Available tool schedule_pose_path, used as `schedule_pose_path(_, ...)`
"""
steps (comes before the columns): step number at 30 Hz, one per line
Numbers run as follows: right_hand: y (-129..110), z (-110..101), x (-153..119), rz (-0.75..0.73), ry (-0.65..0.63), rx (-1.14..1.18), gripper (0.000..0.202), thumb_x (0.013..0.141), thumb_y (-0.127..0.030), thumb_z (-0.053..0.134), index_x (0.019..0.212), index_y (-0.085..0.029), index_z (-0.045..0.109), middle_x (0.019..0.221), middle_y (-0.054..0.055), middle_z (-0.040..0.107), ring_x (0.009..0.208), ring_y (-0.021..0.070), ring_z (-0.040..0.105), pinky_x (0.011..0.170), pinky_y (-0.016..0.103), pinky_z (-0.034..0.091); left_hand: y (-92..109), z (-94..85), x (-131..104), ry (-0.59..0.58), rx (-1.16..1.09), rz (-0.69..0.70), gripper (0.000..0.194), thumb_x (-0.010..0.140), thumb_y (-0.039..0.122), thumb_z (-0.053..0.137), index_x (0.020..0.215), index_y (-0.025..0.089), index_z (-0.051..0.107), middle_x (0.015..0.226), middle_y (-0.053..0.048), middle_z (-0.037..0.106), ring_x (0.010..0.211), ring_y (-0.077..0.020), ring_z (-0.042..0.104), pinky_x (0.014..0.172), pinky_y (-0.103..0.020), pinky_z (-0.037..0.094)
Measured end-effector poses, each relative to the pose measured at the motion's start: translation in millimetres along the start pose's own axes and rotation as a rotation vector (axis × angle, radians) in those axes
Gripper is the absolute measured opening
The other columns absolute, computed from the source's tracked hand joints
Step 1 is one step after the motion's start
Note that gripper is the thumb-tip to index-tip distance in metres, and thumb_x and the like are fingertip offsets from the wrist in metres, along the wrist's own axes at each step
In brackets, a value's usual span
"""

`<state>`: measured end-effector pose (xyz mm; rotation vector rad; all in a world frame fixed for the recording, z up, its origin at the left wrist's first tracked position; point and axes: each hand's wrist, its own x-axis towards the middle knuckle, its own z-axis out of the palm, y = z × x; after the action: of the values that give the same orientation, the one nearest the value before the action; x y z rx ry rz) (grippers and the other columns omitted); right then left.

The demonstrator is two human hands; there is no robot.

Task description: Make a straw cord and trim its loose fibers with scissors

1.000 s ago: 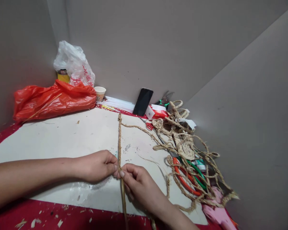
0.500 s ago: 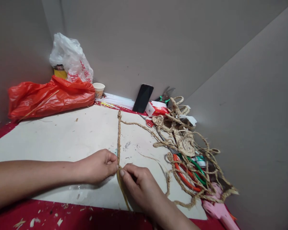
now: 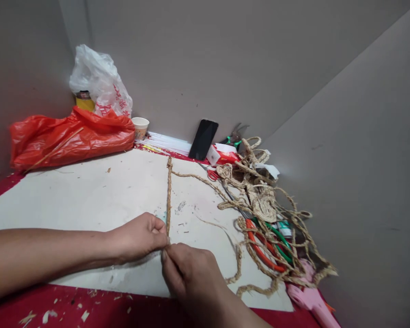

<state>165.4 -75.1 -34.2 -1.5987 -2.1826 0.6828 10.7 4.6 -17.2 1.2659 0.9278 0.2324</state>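
Note:
A thin braided straw cord runs down the white board from a knotted end near the board's far edge. My left hand pinches the cord's near end between thumb and fingers. Right beside it, my right hand is closed at the same spot, its fingertips against the left ones. The loose strands below the braid are hidden behind my right hand. Another braided length leads off from the knotted top toward a tangled heap of straw braid on the right.
Red-handled and green-handled scissors lie under the heap, near a pink glue gun. Small red scissors, a phone, a red box, pliers, a paper cup and a red plastic bag stand along the back.
My right hand has moved slightly left and toward me, turning over so that its back covers the loose strands. My left hand has stayed almost in place.

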Motion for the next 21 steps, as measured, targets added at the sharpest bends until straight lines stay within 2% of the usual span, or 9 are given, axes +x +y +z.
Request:
schedule_pose_path(2, 0, -4, -2, -0.029, -0.033, 0.077, 0.028, 0.086, -0.022, 0.046, 0.059, -0.020, 0.044, 0.055, -0.002, 0.049, 0.049, 0.0083, 0.039, 0.050, 0.024, 0.024, 1, -0.8, 0, -0.011, -0.056, -0.018, 0.015, 0.065, 0.020, 0.054, 0.056, 0.018, 0.043, 0.042, 0.009, 0.034, 0.041, -0.0049, 0.022, 0.041, -0.022, 0.014)
schedule_pose_path(4, 1, -12, -1, 0.006, 0.059, 0.199, 0.031, 0.087, -0.025, 0.047, 0.057, -0.019, 0.044, 0.053, -0.003, 0.045, 0.050, 0.0086, 0.039, 0.050, 0.023, 0.027, 2, -1.6, 1, -0.030, -0.100, -0.021, 0.014, 0.066, 0.021, 0.056, 0.057, 0.017, 0.044, 0.042, 0.009, 0.036, 0.040, -0.0045, 0.022, 0.041, -0.022, 0.013)
schedule_pose_path(7, 4, -23, 6, 0.217, 0.218, 0.475, 0.025, 0.088, -0.039, 0.049, 0.073, -0.020, 0.055, 0.059, -0.002, 0.050, 0.049, 0.0095, 0.042, 0.048, 0.023, 0.031, 3, -2.3, 1, -0.070, -0.150, -0.003, 0.019, 0.068, 0.026, 0.060, 0.060, 0.017, 0.045, 0.043, 0.010, 0.035, 0.039, -0.0042, 0.021, 0.041, -0.022, 0.012)
schedule_pose_path(8, 5, -25, 9, 0.293, 0.182, 0.595, 0.025, 0.087, -0.043, 0.050, 0.083, -0.020, 0.057, 0.062, -0.002, 0.053, 0.046, 0.0089, 0.042, 0.045, 0.023, 0.031, 4, -2.5, 1, -0.085, -0.169, 0.015, 0.021, 0.068, 0.028, 0.061, 0.060, 0.017, 0.045, 0.043, 0.010, 0.035, 0.040, -0.0042, 0.022, 0.042, -0.022, 0.013)
schedule_pose_path(10, 8, -26, 14, 0.368, -0.031, 0.827, 0.035, 0.087, -0.051, 0.049, 0.096, -0.019, 0.057, 0.062, -0.003, 0.056, 0.038, 0.0070, 0.039, 0.040, 0.022, 0.028, 4, -2.8, 1, -0.117, -0.184, 0.049, 0.025, 0.069, 0.032, 0.064, 0.061, 0.017, 0.045, 0.046, 0.009, 0.040, 0.042, -0.0041, 0.025, 0.044, -0.021, 0.015)
schedule_pose_path(13, 12, -22, 17, 0.346, -0.313, 1.039, 0.043, 0.086, -0.057, 0.049, 0.080, -0.016, 0.058, 0.046, -0.007, 0.043, 0.034, 0.0045, 0.027, 0.037, 0.021, 0.019, 5, -4.4, 0, -0.151, -0.107, 0.046, 0.027, 0.072, 0.037, 0.062, 0.064, 0.017, 0.045, 0.050, 0.007, 0.047, 0.042, -0.0042, 0.025, 0.044, -0.020, 0.017)
schedule_pose_path(16, 14, -19, 18, 0.412, -0.348, 1.186, 0.043, 0.081, -0.055, 0.058, 0.065, -0.016, 0.052, 0.042, -0.011, 0.031, 0.037, 0.0032, 0.018, 0.038, 0.021, 0.010, 6, -7.1, 0, -0.160, 0.045, 0.053, 0.025, 0.075, 0.037, 0.059, 0.067, 0.018, 0.044, 0.047, 0.010, 0.036, 0.042, -0.0051, 0.023, 0.043, -0.020, 0.015)
schedule_pose_path(19, 12, -17, 19, 0.494, -0.321, 1.271, 0.042, 0.076, -0.051, 0.064, 0.060, -0.018, 0.046, 0.043, -0.011, 0.030, 0.037, 0.0026, 0.015, 0.038, 0.022, 0.007, 6, -8.3, -1, -0.136, 0.224, 0.143, 0.022, 0.079, 0.032, 0.052, 0.066, 0.019, 0.042, 0.051, 0.008, 0.032, 0.047, -0.0067, 0.027, 0.045, -0.020, 0.020)
schedule_pose_path(21, 11, -15, 19, 0.513, -0.265, 1.271, 0.040, 0.077, -0.049, 0.064, 0.058, -0.018, 0.047, 0.042, -0.011, 0.030, 0.036, 0.0028, 0.015, 0.038, 0.022, 0.007, 6, -7.3, -3, -0.061, 0.415, 0.214, 0.022, 0.080, 0.028, 0.048, 0.062, 0.019, 0.039, 0.053, 0.007, 0.033, 0.050, -0.0079, 0.029, 0.048, -0.021, 0.023)
